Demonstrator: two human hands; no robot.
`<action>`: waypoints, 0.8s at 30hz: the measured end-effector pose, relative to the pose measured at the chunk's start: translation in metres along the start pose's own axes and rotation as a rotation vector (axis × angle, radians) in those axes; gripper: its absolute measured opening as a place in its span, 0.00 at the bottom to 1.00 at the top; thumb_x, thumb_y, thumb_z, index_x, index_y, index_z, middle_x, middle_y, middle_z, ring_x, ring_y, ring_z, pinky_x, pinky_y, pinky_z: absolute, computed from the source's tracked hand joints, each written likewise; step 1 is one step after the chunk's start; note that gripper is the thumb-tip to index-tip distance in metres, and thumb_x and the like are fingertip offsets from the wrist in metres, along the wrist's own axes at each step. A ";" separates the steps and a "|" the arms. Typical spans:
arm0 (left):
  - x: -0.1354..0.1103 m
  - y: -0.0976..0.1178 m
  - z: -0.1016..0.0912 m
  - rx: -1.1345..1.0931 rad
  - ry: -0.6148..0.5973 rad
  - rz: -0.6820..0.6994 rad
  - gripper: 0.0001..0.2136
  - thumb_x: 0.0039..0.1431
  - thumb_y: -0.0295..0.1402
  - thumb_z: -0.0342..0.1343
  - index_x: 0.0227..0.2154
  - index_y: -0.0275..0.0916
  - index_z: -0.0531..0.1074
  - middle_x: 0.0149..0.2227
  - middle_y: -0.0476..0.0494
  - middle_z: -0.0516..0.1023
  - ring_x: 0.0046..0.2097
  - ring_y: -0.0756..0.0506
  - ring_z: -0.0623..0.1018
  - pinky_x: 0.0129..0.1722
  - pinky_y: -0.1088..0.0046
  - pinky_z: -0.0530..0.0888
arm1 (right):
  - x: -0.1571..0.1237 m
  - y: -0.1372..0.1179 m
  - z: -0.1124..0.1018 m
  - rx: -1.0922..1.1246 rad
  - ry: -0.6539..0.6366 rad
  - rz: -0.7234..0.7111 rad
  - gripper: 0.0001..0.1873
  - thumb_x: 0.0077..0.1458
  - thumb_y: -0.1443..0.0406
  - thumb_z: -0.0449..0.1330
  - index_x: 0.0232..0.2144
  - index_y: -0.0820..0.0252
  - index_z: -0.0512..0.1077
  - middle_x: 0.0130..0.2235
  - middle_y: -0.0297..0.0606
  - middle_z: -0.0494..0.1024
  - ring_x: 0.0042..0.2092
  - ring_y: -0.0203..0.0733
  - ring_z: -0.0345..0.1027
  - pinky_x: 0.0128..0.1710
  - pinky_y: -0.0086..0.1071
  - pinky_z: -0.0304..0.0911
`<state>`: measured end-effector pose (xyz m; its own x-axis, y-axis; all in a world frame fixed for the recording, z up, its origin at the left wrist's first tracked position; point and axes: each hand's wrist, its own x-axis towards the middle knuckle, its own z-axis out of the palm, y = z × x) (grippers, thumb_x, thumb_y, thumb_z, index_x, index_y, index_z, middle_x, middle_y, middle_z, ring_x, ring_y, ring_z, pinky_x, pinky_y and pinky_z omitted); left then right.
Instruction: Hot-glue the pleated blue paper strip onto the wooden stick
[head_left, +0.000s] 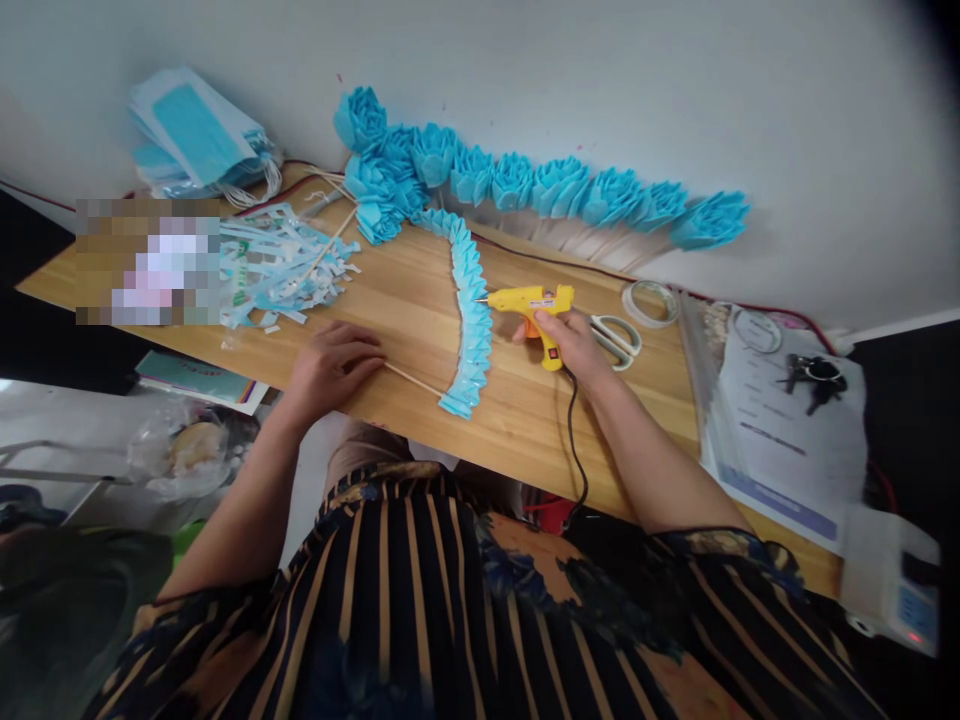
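Right grip: closed around a yellow glue gun, tip close to the pleated blue strip. Left grip: fingertips pinching a thin stick. Pleated blue strip: on the tabletop, between both grips, near end at the stick's tip. Scissors: just beside the right grip. Blue flowers: row beyond both grips. Shredded scraps: beyond the left grip.

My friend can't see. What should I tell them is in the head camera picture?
A person's right hand holds a yellow glue gun, its nozzle at a pleated blue strip on a wooden table. The left hand holds a thin stick reaching the strip's near end. Blue flowers line the wall behind.
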<state>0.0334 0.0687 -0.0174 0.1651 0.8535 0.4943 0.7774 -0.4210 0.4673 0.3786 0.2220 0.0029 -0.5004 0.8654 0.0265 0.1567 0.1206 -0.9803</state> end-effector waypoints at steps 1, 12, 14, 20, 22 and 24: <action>0.000 0.000 0.000 0.002 -0.003 -0.005 0.13 0.70 0.40 0.56 0.35 0.40 0.82 0.41 0.40 0.83 0.43 0.41 0.80 0.46 0.60 0.75 | 0.000 0.000 0.000 0.007 -0.003 -0.001 0.28 0.54 0.37 0.63 0.25 0.54 0.79 0.30 0.39 0.83 0.38 0.46 0.79 0.46 0.39 0.73; 0.001 0.000 0.000 -0.014 -0.026 -0.021 0.14 0.70 0.41 0.55 0.34 0.40 0.82 0.41 0.39 0.83 0.43 0.41 0.79 0.46 0.58 0.75 | -0.001 -0.002 0.004 0.012 0.053 0.003 0.30 0.55 0.37 0.62 0.25 0.56 0.80 0.33 0.41 0.85 0.40 0.47 0.80 0.49 0.38 0.73; 0.001 0.000 0.000 -0.012 -0.025 -0.020 0.14 0.70 0.41 0.55 0.34 0.40 0.82 0.41 0.39 0.83 0.43 0.41 0.79 0.46 0.59 0.74 | -0.001 -0.002 0.007 0.022 0.058 -0.006 0.30 0.55 0.37 0.62 0.27 0.56 0.81 0.34 0.40 0.85 0.41 0.47 0.80 0.50 0.39 0.72; 0.001 0.001 -0.001 -0.001 -0.025 0.010 0.13 0.70 0.39 0.56 0.34 0.40 0.82 0.40 0.40 0.83 0.42 0.41 0.80 0.45 0.59 0.74 | 0.001 -0.001 0.017 -0.030 0.049 0.017 0.32 0.54 0.35 0.60 0.29 0.56 0.81 0.38 0.40 0.86 0.45 0.48 0.79 0.43 0.35 0.73; 0.001 0.001 -0.001 0.000 -0.019 0.004 0.13 0.70 0.39 0.56 0.34 0.40 0.82 0.40 0.40 0.83 0.42 0.41 0.79 0.45 0.59 0.74 | 0.001 -0.001 0.018 -0.042 0.051 0.037 0.33 0.54 0.34 0.60 0.30 0.56 0.81 0.38 0.40 0.86 0.45 0.48 0.79 0.39 0.34 0.73; 0.001 0.001 0.000 -0.001 -0.015 0.005 0.13 0.70 0.39 0.56 0.34 0.40 0.82 0.40 0.39 0.83 0.43 0.41 0.79 0.45 0.59 0.74 | 0.001 0.000 0.019 -0.038 0.058 0.048 0.33 0.54 0.34 0.60 0.30 0.55 0.81 0.38 0.40 0.86 0.44 0.48 0.79 0.38 0.33 0.72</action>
<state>0.0339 0.0690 -0.0163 0.1781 0.8561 0.4851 0.7757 -0.4255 0.4661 0.3619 0.2142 -0.0006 -0.4412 0.8974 -0.0079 0.2120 0.0956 -0.9726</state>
